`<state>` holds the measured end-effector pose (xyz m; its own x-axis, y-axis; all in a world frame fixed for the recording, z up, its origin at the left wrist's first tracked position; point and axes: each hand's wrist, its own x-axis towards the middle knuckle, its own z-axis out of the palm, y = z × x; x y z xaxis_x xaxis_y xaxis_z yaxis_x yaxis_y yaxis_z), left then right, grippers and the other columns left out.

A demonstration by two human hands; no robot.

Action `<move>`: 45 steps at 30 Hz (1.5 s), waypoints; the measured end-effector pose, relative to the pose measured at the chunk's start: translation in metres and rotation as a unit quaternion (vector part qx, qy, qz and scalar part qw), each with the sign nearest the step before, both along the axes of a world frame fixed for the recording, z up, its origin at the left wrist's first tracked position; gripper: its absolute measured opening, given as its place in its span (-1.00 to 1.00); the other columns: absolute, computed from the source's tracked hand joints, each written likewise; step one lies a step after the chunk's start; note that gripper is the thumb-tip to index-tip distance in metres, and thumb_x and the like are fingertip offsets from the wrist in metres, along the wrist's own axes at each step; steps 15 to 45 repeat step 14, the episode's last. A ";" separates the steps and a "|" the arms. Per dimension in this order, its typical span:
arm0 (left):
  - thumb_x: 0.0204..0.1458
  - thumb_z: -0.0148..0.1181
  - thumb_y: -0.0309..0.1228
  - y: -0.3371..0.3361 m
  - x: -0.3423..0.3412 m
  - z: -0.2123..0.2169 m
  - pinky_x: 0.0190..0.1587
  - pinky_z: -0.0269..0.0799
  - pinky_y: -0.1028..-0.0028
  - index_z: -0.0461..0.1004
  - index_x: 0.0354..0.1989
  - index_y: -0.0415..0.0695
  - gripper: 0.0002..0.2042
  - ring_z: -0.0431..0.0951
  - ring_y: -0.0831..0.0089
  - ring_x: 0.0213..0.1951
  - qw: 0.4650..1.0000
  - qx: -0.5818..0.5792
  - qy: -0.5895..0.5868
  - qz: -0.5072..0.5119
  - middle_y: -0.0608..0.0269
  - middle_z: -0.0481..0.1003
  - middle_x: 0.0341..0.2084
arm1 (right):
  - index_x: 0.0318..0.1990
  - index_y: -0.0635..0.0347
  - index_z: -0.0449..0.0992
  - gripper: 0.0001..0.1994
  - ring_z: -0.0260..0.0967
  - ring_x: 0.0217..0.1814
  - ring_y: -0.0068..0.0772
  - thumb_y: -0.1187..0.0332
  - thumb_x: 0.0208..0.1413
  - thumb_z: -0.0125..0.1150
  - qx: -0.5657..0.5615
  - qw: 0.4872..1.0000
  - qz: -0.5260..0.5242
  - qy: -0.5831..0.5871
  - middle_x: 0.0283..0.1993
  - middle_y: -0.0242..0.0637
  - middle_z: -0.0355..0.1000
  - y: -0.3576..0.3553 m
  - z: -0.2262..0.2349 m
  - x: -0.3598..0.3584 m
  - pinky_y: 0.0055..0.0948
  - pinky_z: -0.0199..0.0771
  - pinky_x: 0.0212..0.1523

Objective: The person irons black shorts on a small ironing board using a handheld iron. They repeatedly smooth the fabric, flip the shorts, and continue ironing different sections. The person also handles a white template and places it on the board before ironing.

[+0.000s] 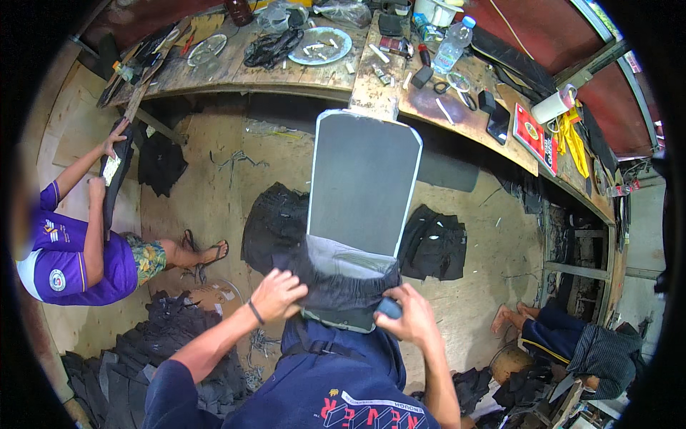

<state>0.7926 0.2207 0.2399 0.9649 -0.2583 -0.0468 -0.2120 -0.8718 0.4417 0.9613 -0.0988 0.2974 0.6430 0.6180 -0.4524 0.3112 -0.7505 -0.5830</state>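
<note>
A long flat board (363, 179) with a dark grey face and pale rim reaches from the bench edge to my waist. Around its near end is a black garment (343, 289), its edge bunched and a thin greyish layer stretched across the board. At the garment's left side my left hand (279, 294) grips the cloth with bent fingers. My right hand (409, 314) is closed round a small dark blue block (389, 308) beside the right edge of the garment. The block's underside is hidden. A black band circles my left wrist.
Dark garments (432, 243) lie on the floor either side of the board. A wooden bench (314, 75) carries a plate (320, 46), a bottle (454, 46) and a phone (499, 123). Co-workers sit left (86, 250) and right (593, 350). Dark cloth (171, 343) is piled left.
</note>
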 end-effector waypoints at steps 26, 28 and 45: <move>0.20 0.47 -0.11 -0.028 0.072 -0.021 0.07 0.39 0.17 0.66 0.18 0.04 -0.58 0.57 0.25 0.07 0.994 -0.101 -0.022 0.027 0.23 0.63 0.01 | 0.14 0.17 0.67 -0.39 0.63 0.11 0.14 -0.06 0.03 0.49 -0.056 0.998 -0.033 0.015 0.10 -0.06 0.54 -0.001 0.008 -0.039 0.05 0.66 0.13; 0.20 0.47 -0.11 -0.028 0.072 -0.021 0.07 0.39 0.17 0.66 0.18 0.04 -0.58 0.57 0.25 0.07 0.994 -0.101 -0.022 0.027 0.23 0.63 0.01 | 0.14 0.17 0.67 -0.39 0.63 0.11 0.14 -0.06 0.03 0.49 -0.056 0.998 -0.033 0.015 0.10 -0.06 0.54 -0.001 0.008 -0.039 0.05 0.66 0.13; 0.20 0.47 -0.11 -0.028 0.072 -0.021 0.07 0.39 0.17 0.66 0.18 0.04 -0.58 0.57 0.25 0.07 0.994 -0.101 -0.022 0.027 0.23 0.63 0.01 | 0.14 0.17 0.67 -0.39 0.63 0.11 0.14 -0.06 0.03 0.49 -0.056 0.998 -0.033 0.015 0.10 -0.06 0.54 -0.001 0.008 -0.039 0.05 0.66 0.13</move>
